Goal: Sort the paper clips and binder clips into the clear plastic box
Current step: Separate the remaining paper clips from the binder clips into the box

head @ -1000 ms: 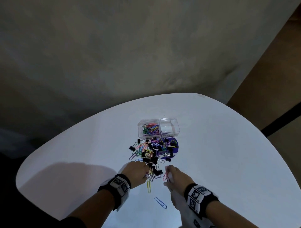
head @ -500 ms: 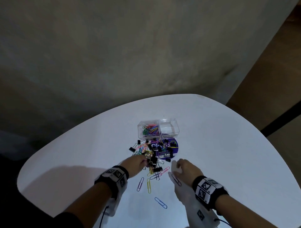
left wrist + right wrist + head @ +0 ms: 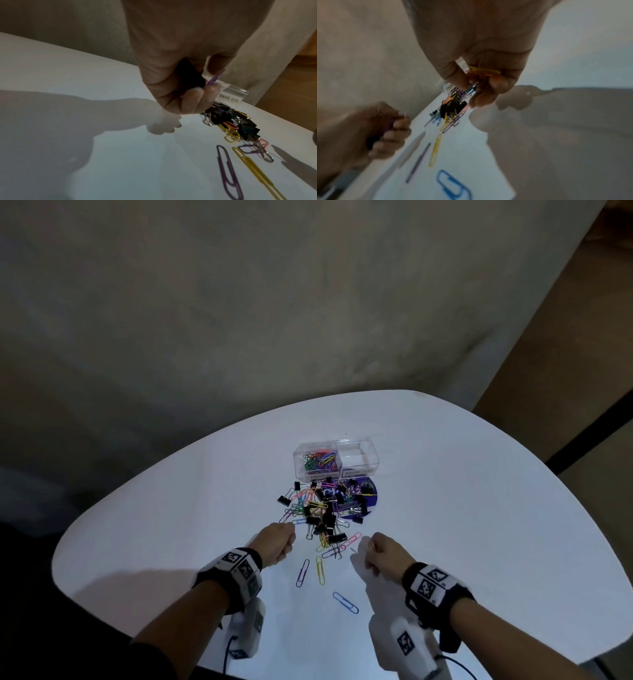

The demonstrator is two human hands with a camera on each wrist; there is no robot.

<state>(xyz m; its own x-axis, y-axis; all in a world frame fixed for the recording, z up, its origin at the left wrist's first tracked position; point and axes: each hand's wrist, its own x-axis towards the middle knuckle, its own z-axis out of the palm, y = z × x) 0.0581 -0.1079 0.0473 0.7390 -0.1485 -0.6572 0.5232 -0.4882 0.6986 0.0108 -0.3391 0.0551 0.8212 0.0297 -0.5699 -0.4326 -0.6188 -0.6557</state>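
A clear plastic box (image 3: 335,458) stands at the table's middle; its left half holds coloured paper clips (image 3: 320,458), and its right half bears the label "BINDER CLIPS" (image 3: 229,99). In front of it lies a mixed pile of black binder clips and coloured paper clips (image 3: 325,508). My left hand (image 3: 279,542) hovers at the pile's near left, fingers curled round a black binder clip (image 3: 190,75) and a purple paper clip (image 3: 215,79). My right hand (image 3: 376,551) is at the pile's near right, gripping a yellow paper clip (image 3: 484,70) with other clips bunched in the fingers.
Loose purple (image 3: 302,572), yellow (image 3: 320,570) and blue (image 3: 346,602) paper clips lie on the white table (image 3: 479,508) between my wrists. A purple printed disc (image 3: 371,498) lies under the pile's right side. A wall stands behind the rounded table edge.
Both hands have drawn back from the pile and apart, the right one moving rightward. A purple paper clip now lies beside the yellow one on the table.
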